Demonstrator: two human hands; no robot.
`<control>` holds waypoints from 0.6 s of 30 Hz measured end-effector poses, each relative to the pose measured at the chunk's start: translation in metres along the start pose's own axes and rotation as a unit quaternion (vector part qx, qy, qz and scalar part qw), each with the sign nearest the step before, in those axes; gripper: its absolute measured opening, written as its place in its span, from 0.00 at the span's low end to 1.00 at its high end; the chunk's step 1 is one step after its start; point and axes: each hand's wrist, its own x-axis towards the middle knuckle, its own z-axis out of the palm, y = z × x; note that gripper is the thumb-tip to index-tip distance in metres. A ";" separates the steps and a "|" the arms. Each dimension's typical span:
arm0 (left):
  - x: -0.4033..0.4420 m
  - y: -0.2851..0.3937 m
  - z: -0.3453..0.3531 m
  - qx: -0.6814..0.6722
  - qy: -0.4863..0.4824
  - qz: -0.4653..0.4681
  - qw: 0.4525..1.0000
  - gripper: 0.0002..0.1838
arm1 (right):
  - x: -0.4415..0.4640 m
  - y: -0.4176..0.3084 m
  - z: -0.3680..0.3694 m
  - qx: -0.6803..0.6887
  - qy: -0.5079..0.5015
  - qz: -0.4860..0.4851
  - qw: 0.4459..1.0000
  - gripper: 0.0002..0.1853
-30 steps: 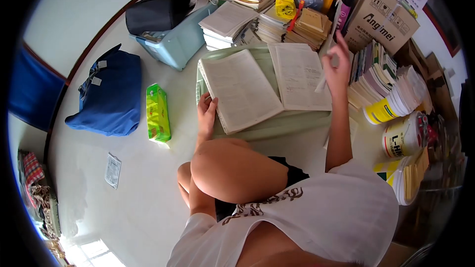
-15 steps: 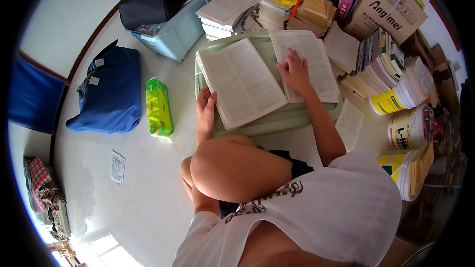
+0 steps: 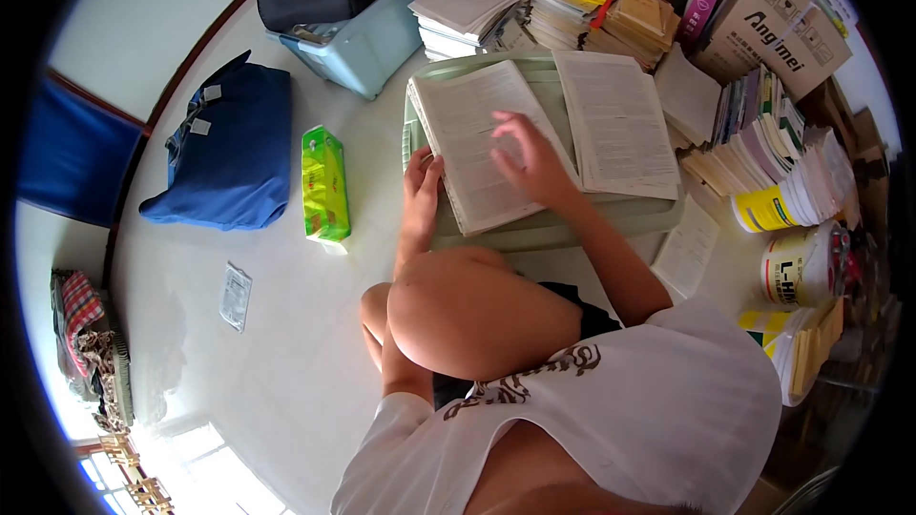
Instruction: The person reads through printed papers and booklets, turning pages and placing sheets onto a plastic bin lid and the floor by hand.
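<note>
A thick stack of printed sheets [image 3: 477, 133] lies on a pale green lid [image 3: 544, 234], with another pile of printed pages [image 3: 620, 124] to its right. My left hand [image 3: 421, 193] is at the left edge of the thick stack, its fingers wrapped round that edge with the thumb near the top. Over the same stack is my right hand [image 3: 530, 160], fingers apart and holding nothing; whether it touches the paper cannot be told.
Left of the lid are a green tissue pack [image 3: 325, 186], a blue bag [image 3: 229, 148] and a light blue bin [image 3: 367, 48]. Paper stacks [image 3: 468, 5] stand behind; books [image 3: 754, 124], a carton [image 3: 778, 29] and tubs [image 3: 797, 267] are at the right.
My right hand has moved left, from beyond the right-hand pages and then onto them, to over the thick stack. My left hand has stayed at the stack's edge. The view has shifted slightly.
</note>
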 end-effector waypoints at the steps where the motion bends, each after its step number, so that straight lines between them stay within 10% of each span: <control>1: -0.001 0.003 0.001 -0.004 -0.008 0.000 1.000 0.21 | 0.001 -0.004 0.013 0.002 -0.001 0.000 1.000 0.18; 6: -0.003 0.008 0.002 -0.054 -0.028 0.011 0.998 0.22 | 0.004 -0.014 0.058 0.080 -0.036 0.015 0.996 0.35; 18: -0.002 0.006 -0.001 -0.023 -0.015 -0.007 1.000 0.21 | 0.004 -0.011 0.068 0.062 -0.025 0.004 0.998 0.39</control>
